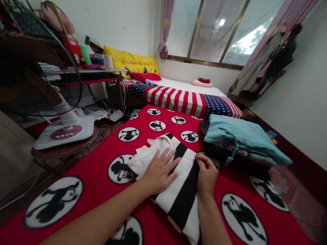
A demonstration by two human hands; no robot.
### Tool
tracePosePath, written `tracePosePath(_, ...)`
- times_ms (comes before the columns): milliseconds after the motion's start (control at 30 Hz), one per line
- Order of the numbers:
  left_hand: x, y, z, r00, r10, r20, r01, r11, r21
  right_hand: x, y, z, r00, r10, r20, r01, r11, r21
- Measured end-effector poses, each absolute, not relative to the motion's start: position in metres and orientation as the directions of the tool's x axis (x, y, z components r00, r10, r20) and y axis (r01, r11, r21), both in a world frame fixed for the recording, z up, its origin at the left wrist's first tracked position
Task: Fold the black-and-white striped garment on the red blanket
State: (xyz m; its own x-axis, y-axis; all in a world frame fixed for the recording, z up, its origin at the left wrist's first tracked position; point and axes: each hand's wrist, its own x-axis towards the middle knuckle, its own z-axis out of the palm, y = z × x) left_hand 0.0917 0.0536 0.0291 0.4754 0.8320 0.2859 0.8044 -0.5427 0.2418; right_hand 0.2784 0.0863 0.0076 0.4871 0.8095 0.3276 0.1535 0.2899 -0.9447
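Note:
A white shirt with broad black stripes [182,187] lies partly folded on a red cover [99,200] printed with black monkeys in white circles. My left hand [159,170] rests flat on the shirt near its collar, fingers spread. Its right edge is pinched between the thumb and fingers of my right hand [206,172]. Just beyond my right hand sits a stack of folded clothes, with a light blue hooded top [245,139] uppermost and darker garments [237,160] underneath.
An electric fan [63,129] stands on a round stool at the left, beside a cluttered desk [94,71]. Behind is a bed with a stars-and-stripes cover [176,100], a yellow cushion [133,59] and a small folded pile [203,82]. Clothes [270,64] hang at the right.

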Motion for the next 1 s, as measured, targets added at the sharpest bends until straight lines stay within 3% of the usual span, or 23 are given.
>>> tracePosePath(267, 0.076, 0.056, 0.022, 0.492, 0.841, 0.227, 0.812, -0.537, 0.229, 0.277, 0.085, 0.010, 0.492, 0.817, 0.300, 0.131, 0.271, -0.954)
tracePosePath(367, 0.054, 0.058, 0.021, 0.379, 0.885, 0.269, 0.876, -0.437, 0.204, 0.278, 0.085, 0.008, 0.491, 0.819, 0.296, 0.130, 0.267, -0.955)
tracePosePath(467, 0.032, 0.060, 0.013, 0.275, 0.945, 0.178, 0.917, -0.314, 0.245, 0.279, 0.085, 0.007, 0.486, 0.815, 0.316, 0.135, 0.287, -0.948)
tracePosePath(633, 0.027, 0.067, 0.015, 0.312, 0.947, 0.082, 0.900, -0.322, 0.294, 0.278, 0.086, 0.008, 0.495, 0.817, 0.296, 0.119, 0.273, -0.955)
tracePosePath(800, 0.025, 0.079, 0.030, 0.051, 0.977, 0.205, 0.923, -0.124, 0.363, 0.279, 0.086, 0.007, 0.497, 0.815, 0.298, 0.091, 0.292, -0.952)
tracePosePath(1000, 0.004, 0.081, 0.036, -0.146, 0.984, 0.099, 0.924, 0.100, 0.369, 0.279, 0.087, 0.006, 0.503, 0.810, 0.302, 0.084, 0.302, -0.950)
